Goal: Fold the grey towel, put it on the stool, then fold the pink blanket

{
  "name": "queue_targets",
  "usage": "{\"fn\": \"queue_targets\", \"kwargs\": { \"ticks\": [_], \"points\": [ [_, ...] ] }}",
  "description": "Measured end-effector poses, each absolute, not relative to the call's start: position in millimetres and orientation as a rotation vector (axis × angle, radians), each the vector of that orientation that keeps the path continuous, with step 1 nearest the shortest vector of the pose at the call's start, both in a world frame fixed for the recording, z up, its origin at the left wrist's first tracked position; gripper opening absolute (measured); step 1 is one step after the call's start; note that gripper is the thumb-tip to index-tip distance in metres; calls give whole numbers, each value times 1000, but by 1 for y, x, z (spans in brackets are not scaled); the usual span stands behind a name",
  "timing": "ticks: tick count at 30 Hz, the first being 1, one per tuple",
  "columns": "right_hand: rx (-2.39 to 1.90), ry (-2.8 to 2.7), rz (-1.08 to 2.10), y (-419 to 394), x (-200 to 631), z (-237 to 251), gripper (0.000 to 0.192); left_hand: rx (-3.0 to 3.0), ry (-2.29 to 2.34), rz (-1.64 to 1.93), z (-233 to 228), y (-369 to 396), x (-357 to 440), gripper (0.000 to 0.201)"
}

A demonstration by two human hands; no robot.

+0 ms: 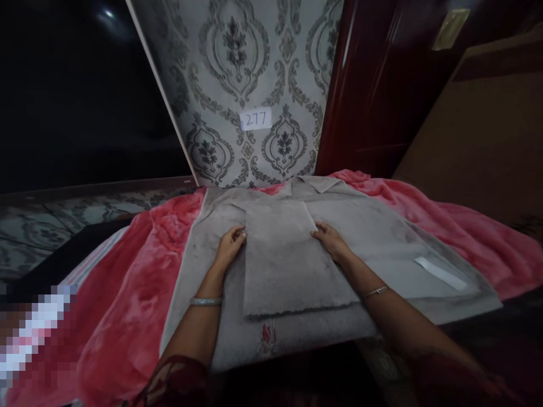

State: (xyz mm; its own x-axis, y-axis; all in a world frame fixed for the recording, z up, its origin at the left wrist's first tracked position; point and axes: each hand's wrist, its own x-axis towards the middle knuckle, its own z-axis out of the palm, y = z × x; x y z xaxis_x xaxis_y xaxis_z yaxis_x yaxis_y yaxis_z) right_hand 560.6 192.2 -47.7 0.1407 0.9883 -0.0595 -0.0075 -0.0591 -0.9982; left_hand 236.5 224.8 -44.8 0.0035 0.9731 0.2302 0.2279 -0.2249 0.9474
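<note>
A grey rectangular piece of plush cloth lies flat in front of me, on top of a larger grey cloth spread beneath it. At its left edge, the curled fingers of my left hand pinch the side of the piece. Opposite, my right hand has thumb and fingers closed on the right edge, near the upper part. The larger cloth carries a red flower motif near its front edge, and a pale strip rests on its right side.
Red plush blankets lie under and around the grey cloth. A dark television screen stands at the left, patterned wallpaper with a paper label behind. At the right are a dark red glossy panel and a brown cardboard-like panel.
</note>
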Motion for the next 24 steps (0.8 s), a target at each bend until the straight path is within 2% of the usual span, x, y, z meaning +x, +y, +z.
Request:
{"fn": "queue_targets", "kwargs": {
  "ticks": [4, 8, 13, 17, 24],
  "points": [
    [-1325, -1103, 1101, 191, 561, -50, 41, 1643, 1286, 1251, -42, 222, 243, 54],
    [-1324, -1121, 1033, 193, 563, -51, 37, 1698, 1320, 1172, -39, 217, 247, 63],
    [-1363, -1172, 949, 198, 568, -59, 41, 1850, 1404, 1075, -38, 216, 250, 72],
    [-1412, -1251, 872, 200, 568, -63, 49, 1902, 1432, 1073, -39, 218, 253, 70],
    [-1554, -1335, 620, 196, 565, -63, 49, 1921, 1443, 1083, -42, 219, 252, 67]
  ]
}}
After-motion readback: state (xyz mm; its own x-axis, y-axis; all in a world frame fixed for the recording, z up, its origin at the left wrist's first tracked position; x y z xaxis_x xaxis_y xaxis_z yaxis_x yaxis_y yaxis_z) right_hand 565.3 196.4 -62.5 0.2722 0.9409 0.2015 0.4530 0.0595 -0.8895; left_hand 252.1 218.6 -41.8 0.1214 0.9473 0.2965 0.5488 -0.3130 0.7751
